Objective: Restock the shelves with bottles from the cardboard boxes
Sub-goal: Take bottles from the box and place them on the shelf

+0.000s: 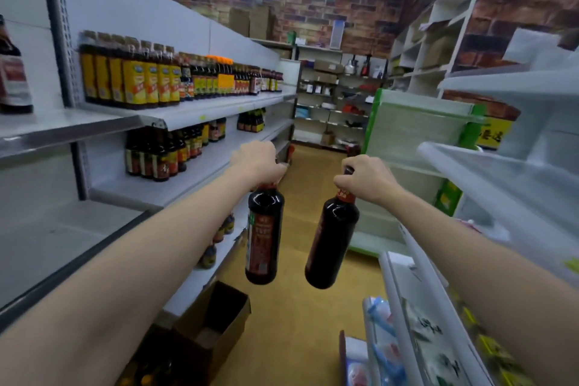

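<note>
My left hand (258,163) grips the neck of a dark bottle with a red label (263,238), which hangs upright over the aisle. My right hand (366,178) grips the neck of a second dark bottle (332,241), which tilts with its base towards the left. Both bottles hang in mid-air above the yellow floor. An open cardboard box (216,320) stands on the floor at the lower left, below the left bottle. The white shelves on the left (200,111) carry rows of dark bottles with yellow and red labels (138,78).
More bottles stand on the middle left shelf (163,153) and several lower down (216,241). White shelving on the right (501,172) holds packets. A green-edged end unit (416,131) stands ahead right. The aisle floor (300,323) runs between the shelves towards a brick wall.
</note>
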Demonstrator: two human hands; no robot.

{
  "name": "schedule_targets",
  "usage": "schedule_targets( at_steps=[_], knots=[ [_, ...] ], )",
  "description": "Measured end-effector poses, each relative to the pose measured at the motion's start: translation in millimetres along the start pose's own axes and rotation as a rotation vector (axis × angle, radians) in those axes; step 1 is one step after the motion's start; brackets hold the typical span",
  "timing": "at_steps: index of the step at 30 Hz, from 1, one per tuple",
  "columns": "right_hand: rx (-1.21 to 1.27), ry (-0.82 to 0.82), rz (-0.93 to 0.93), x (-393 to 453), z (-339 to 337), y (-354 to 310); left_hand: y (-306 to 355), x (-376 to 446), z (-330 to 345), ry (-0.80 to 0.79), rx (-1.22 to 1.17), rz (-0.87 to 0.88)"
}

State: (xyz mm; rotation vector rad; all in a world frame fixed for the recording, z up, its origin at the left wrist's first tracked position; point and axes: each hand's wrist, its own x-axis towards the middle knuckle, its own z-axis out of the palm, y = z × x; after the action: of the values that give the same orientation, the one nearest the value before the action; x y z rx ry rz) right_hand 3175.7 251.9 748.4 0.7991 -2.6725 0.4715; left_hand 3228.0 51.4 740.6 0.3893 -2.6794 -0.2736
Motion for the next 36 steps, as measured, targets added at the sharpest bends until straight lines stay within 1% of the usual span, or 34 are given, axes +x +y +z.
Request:
schedule_targets(
  at_steps=[3, 5, 8, 14, 17, 20, 24, 28, 31, 36],
  knots=[
    [-0.016, -0.004, -0.020, 66, 24, 21, 1, 60, 29, 0.005, -0.007, -0.018],
    [-0.027, -0.011, -0.033, 115, 39, 38, 5, 107, 46, 0.008, 0.004, 0.004],
    [-0.033, -0.020, -0.001, 189, 51, 67, 15, 182, 63, 0.000, 0.043, 0.047],
    [-0.020, 0.046, 0.050, 315, 72, 139, 41, 319, 108, 0.035, 0.137, 0.112],
    [-0.041, 0.033, 0.053, 380, 97, 180, 48, 386, 151, 0.003, 0.189, 0.083],
    [-0.065, 0.009, 0.001, 445, 126, 213, 50, 450, 192, -0.004, 0.202, 0.061],
    [-0.054, -0.052, -0.056, 537, 149, 246, 49, 531, 221, -0.017, 0.206, 0.023],
    [-0.040, -0.063, -0.133, 633, 168, 266, 40, 618, 240, -0.006, 0.176, -0.041],
    [-0.037, -0.061, -0.178, 698, 194, 279, 29, 680, 260, 0.024, 0.131, -0.092],
    [0.010, -0.090, -0.191, 814, 255, 304, 4, 790, 316, -0.034, 0.171, -0.126]
  ],
)
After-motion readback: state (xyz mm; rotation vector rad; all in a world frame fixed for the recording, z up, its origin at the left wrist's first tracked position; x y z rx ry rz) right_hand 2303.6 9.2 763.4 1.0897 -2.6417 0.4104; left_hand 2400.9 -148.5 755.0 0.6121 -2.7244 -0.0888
